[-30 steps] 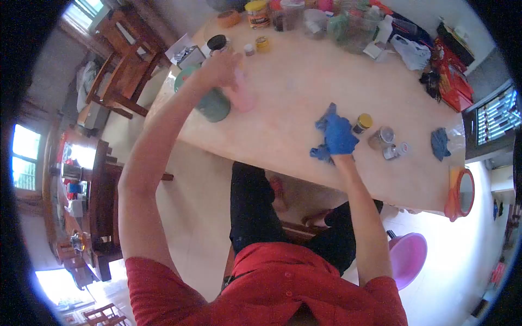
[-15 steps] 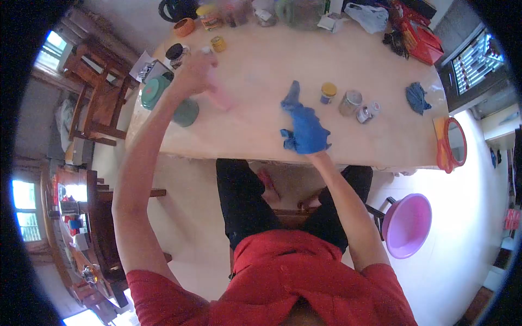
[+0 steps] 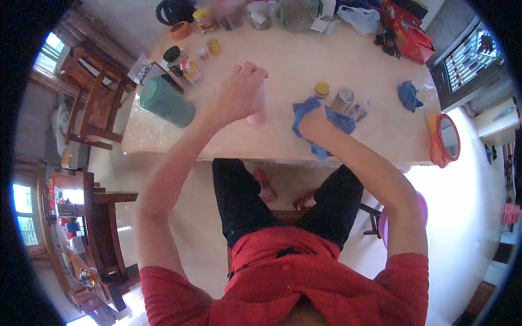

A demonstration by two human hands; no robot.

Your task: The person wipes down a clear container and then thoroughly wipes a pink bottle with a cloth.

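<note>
Head view: left hand (image 3: 243,93) closed round a pink container (image 3: 258,111), middle of table (image 3: 288,60). Right hand (image 3: 316,123) on blue cloth (image 3: 343,123), to its right; fingers hidden, grip cannot be told. Risk: cloth, close by glass jar (image 3: 343,100), might topple it if swept far and right.

Left hand (image 3: 240,93) holding pink object (image 3: 258,108), right hand (image 3: 315,121) on blue cloth (image 3: 342,123)
</note>
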